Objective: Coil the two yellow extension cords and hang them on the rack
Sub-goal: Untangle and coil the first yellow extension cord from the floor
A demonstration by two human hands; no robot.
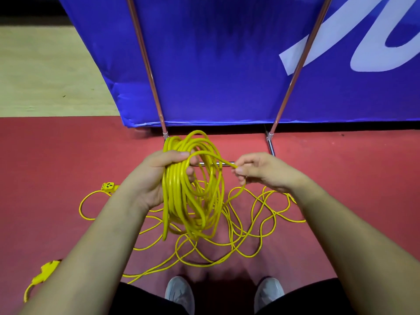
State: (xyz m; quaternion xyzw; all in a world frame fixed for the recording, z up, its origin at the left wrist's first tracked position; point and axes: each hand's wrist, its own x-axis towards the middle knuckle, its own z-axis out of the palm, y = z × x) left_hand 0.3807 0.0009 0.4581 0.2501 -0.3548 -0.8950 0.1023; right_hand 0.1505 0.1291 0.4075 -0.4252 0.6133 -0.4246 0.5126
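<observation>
My left hand (156, 176) grips a thick coil of yellow extension cord (181, 201) that hangs down in several loops. My right hand (256, 171) pinches a strand of the same cord just right of the coil; from there the strand drops to the floor. Loose yellow cord (261, 223) lies tangled on the red floor below my hands. A yellow socket end (109, 187) rests on the floor at the left, and a yellow plug end (46, 270) lies at the lower left. The metal rack's two poles (147, 64) rise in front of me, with its base bar behind the coil.
A blue banner (216, 64) with white lettering stands behind the rack poles. The floor is red (56, 155) near me and pale wood (45, 71) at the far left. My two grey shoes (179, 292) show at the bottom edge.
</observation>
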